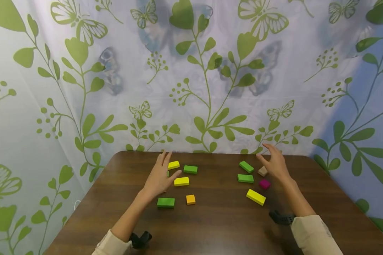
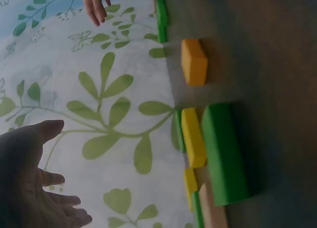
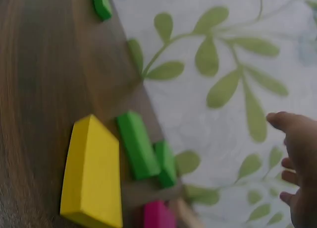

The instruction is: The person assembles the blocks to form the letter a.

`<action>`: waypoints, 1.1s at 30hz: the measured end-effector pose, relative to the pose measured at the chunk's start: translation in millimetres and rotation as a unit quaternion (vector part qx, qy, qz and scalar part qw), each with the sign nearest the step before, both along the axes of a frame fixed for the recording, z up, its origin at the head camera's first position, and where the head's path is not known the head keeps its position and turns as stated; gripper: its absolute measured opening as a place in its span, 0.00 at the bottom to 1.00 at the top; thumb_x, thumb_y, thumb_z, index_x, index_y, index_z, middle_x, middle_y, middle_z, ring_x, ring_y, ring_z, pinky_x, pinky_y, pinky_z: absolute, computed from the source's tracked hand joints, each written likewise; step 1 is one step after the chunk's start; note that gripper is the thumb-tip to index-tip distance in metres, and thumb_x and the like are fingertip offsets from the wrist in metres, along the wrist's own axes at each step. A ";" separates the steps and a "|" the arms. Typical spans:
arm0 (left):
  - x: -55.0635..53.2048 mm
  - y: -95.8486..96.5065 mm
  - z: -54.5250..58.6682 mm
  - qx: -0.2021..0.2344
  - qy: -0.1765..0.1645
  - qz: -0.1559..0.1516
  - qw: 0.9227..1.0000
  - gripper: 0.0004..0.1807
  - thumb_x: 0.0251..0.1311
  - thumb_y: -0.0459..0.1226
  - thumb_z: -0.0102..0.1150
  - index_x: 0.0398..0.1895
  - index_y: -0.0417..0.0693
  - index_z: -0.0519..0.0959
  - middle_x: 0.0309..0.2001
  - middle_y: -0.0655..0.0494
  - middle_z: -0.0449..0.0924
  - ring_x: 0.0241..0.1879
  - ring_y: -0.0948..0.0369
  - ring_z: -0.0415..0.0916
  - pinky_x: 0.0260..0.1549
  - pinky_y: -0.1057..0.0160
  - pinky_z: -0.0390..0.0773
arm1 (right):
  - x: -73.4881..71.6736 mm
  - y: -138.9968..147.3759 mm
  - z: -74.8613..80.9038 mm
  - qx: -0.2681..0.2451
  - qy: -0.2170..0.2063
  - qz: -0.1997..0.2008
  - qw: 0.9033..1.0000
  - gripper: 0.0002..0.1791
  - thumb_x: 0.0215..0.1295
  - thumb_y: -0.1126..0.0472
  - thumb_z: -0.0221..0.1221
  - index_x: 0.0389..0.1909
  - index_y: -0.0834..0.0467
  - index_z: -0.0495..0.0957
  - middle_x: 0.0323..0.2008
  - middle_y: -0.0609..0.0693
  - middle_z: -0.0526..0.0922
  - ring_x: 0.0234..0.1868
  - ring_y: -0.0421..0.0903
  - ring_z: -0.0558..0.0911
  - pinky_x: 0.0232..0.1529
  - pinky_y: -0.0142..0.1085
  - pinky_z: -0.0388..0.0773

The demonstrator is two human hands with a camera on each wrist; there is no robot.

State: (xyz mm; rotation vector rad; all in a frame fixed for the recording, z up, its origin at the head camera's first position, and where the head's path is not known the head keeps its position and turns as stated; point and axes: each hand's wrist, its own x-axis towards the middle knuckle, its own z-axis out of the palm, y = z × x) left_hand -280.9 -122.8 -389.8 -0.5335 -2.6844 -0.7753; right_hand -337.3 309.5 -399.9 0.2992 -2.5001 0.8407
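My left hand [image 1: 159,177] hovers above the left group of blocks, fingers spread and holding nothing. Around it lie a yellow block [image 1: 181,181], a second yellow block [image 1: 173,165], a green block [image 1: 190,169], a nearer green block [image 1: 166,202] and an orange block [image 1: 190,199]. A plain wood block [image 2: 212,208] shows in the left wrist view; in the head view the hand hides it. Over the right group my right hand [image 1: 275,163] is raised, also holding nothing. Below it are a tan block [image 1: 262,171], a magenta block [image 1: 265,183], a yellow block [image 1: 256,197] and two green blocks [image 1: 246,166].
The blocks lie on a brown wooden table [image 1: 217,226], with a gap between the two groups. Behind the table's far edge hangs a white curtain [image 1: 159,117] with green leaves and butterflies. Dark straps [image 1: 281,217] are on both wrists.
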 end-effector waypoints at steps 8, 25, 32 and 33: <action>7.2 15.9 -31.7 0.072 -0.012 -0.066 0.995 0.40 0.61 0.53 0.54 0.71 0.45 0.52 0.69 0.47 0.53 0.65 0.50 0.57 0.58 0.48 0.63 | -20.0 26.6 -34.1 -0.060 -0.030 -0.033 0.997 0.41 0.63 0.50 0.58 0.68 0.67 0.52 0.64 0.71 0.55 0.63 0.70 0.54 0.57 0.65 0.51; 1.1 14.6 -88.9 0.110 -0.093 -0.220 0.965 0.36 0.60 0.51 0.56 0.66 0.42 0.61 0.60 0.47 0.69 0.58 0.56 0.68 0.55 0.54 0.68 | -33.9 59.9 -86.8 -0.070 -0.177 -0.030 0.981 0.57 0.57 0.44 0.62 0.70 0.68 0.34 0.67 0.74 0.41 0.64 0.72 0.47 0.56 0.66 0.50; 0.6 11.7 -96.2 0.025 -0.049 -0.231 0.971 0.34 0.57 0.52 0.59 0.62 0.43 0.69 0.59 0.55 0.71 0.59 0.59 0.67 0.56 0.57 0.67 | -35.7 57.3 -95.9 -0.037 -0.189 -0.023 0.981 0.59 0.54 0.43 0.63 0.68 0.73 0.37 0.65 0.77 0.45 0.64 0.72 0.49 0.58 0.64 0.50; 0.5 11.6 -96.8 0.012 -0.041 -0.232 0.972 0.32 0.57 0.52 0.59 0.61 0.44 0.69 0.58 0.55 0.71 0.58 0.59 0.67 0.56 0.57 0.67 | -35.6 56.8 -96.2 -0.031 -0.188 -0.022 0.981 0.59 0.54 0.43 0.63 0.68 0.74 0.38 0.64 0.77 0.46 0.63 0.72 0.49 0.58 0.64 0.50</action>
